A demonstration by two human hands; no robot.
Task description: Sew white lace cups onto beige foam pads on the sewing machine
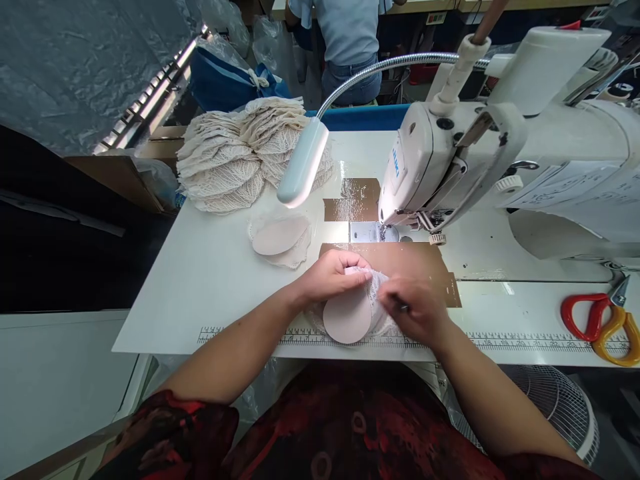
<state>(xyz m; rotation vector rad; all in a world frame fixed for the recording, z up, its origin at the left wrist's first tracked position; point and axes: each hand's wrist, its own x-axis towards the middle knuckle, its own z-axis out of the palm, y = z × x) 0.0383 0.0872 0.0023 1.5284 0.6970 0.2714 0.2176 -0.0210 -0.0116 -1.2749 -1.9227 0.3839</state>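
Note:
A pale oval pad with white lace [349, 316] lies near the table's front edge, over the printed ruler. My left hand [336, 275] pinches its upper edge between thumb and fingers. At the lace's right side is my right hand [414, 308], blurred, its fingers curled around a small dark object that I cannot make out. Just beyond both hands stands the white sewing machine [415, 160], its needle area above a metal plate [364, 232]. Another pale oval pad on lace [281, 239] rests to the left.
Stacked cream lace pieces [220, 163] sit at the back left. A lamp [304, 162] on a bendy neck hangs over the table [200, 267]. Red and orange scissors [603, 319] lie at the right edge. A person in a light blue shirt [349, 30] is beyond the table.

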